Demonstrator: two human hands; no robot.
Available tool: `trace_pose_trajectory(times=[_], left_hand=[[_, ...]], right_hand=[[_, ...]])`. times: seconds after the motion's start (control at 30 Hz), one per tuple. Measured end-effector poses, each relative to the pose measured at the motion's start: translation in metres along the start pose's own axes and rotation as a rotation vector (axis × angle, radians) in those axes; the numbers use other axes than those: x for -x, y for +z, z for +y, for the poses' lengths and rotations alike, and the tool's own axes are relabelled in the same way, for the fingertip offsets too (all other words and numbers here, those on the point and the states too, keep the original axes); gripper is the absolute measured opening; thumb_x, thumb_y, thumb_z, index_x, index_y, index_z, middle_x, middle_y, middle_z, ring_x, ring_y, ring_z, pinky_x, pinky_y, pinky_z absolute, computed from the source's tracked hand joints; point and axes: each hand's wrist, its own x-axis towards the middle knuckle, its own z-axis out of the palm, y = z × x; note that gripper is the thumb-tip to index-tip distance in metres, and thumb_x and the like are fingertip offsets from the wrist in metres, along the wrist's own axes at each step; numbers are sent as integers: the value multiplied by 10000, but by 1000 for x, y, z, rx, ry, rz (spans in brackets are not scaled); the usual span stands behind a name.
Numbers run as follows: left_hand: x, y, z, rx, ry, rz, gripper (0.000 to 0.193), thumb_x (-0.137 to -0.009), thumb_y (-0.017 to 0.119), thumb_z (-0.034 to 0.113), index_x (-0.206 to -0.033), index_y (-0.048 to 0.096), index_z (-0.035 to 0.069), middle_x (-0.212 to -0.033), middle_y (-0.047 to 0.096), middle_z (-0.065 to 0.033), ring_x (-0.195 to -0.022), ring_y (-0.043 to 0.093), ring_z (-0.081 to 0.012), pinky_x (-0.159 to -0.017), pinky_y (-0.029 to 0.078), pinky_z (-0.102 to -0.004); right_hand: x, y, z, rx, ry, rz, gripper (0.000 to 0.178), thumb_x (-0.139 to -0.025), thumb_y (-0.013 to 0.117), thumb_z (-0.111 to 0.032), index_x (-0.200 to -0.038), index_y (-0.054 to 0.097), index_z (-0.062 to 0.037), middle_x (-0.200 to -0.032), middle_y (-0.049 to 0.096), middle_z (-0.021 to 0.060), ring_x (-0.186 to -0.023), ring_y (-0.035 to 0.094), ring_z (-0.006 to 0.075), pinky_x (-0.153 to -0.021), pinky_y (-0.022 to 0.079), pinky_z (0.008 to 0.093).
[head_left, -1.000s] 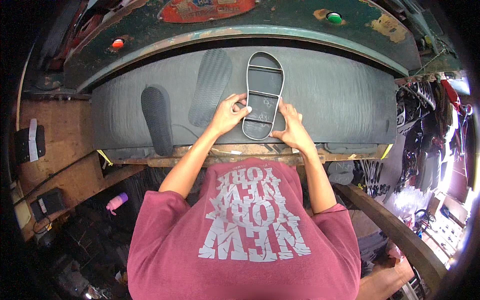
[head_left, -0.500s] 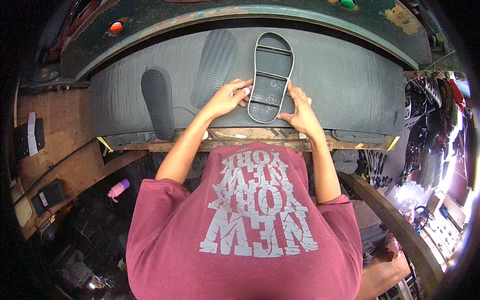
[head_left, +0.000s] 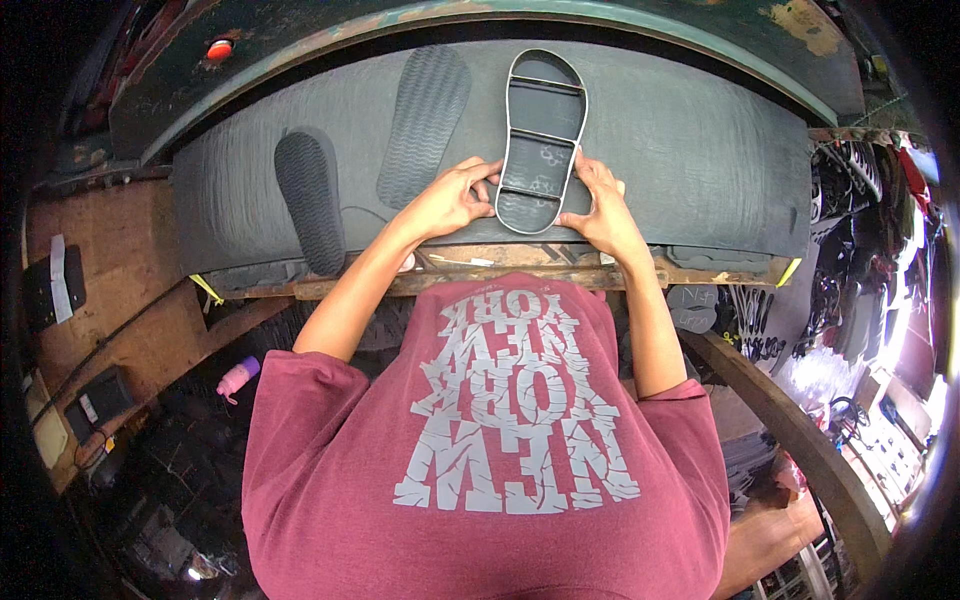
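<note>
A sole-shaped metal cutting die (head_left: 543, 134) with several crossbars rests on a dark grey sheet (head_left: 690, 170), its rounded lower end toward me. My left hand (head_left: 455, 203) is closed with fingertips against the die's left edge near the lower end. On the opposite side, my right hand (head_left: 602, 208) grips the right edge, thumb low by the rounded end and fingers further up. Pale marks show on the sheet inside the die. Left of it lie two dark textured soles: a wider sole (head_left: 425, 125) close by and a narrower sole (head_left: 310, 205) further left.
Beyond the sheet runs a worn green machine beam (head_left: 480, 27) with a red button (head_left: 219, 49). A wooden ledge (head_left: 480, 280) borders the near side. A pink and purple bottle (head_left: 238, 378) is low on the left; a wooden post (head_left: 790, 435) slants at the right.
The whole view has shifted slightly, with the bench appearing higher and the green button gone from sight. Both hands stay on the die, with little visible movement against the sheet.
</note>
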Motion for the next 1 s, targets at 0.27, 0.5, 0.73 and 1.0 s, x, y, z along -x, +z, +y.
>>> trace_pose_trajectory(times=[0.27, 0.5, 0.73, 1.0], left_hand=[[-2, -1, -9, -18, -26, -34, 693, -803, 725, -39, -1468, 534, 2, -1150, 608, -114, -860, 624, -152, -745, 543, -275], [7, -32, -4, 178, -102, 9, 627, -965, 633, 36, -1558, 430, 64, -1194, 641, -72, -938, 605, -124, -850, 527, -271], [43, -81, 16, 292, -46, 400, 570, -1003, 608, 96, -1548, 446, 53, -1211, 633, -30, -1006, 586, -97, -957, 484, -262], [78, -147, 29, 31, 119, 802, 417, -1059, 583, 180, -1450, 556, 40, -1190, 687, -76, -1052, 637, -148, -954, 516, -303]], right_hand=[[1, -8, -8, -74, 28, -27, 1041, -688, 877, -94, -1591, 360, -51, -1436, 542, 151, -1344, 520, 296, -1155, 316, 417], [4, -52, 13, -308, 17, -22, 901, -820, 774, -20, -1611, 346, -88, -1372, 624, 156, -1248, 597, 253, -1102, 444, 392], [-20, -140, 35, -74, 39, 131, 682, -905, 726, -102, -1540, 477, -86, -1377, 636, 159, -1257, 601, 259, -1099, 437, 401], [-77, -196, -1, 187, -307, 661, 463, -940, 736, -194, -1377, 638, -76, -1378, 626, 147, -1316, 563, 279, -1141, 404, 409]])
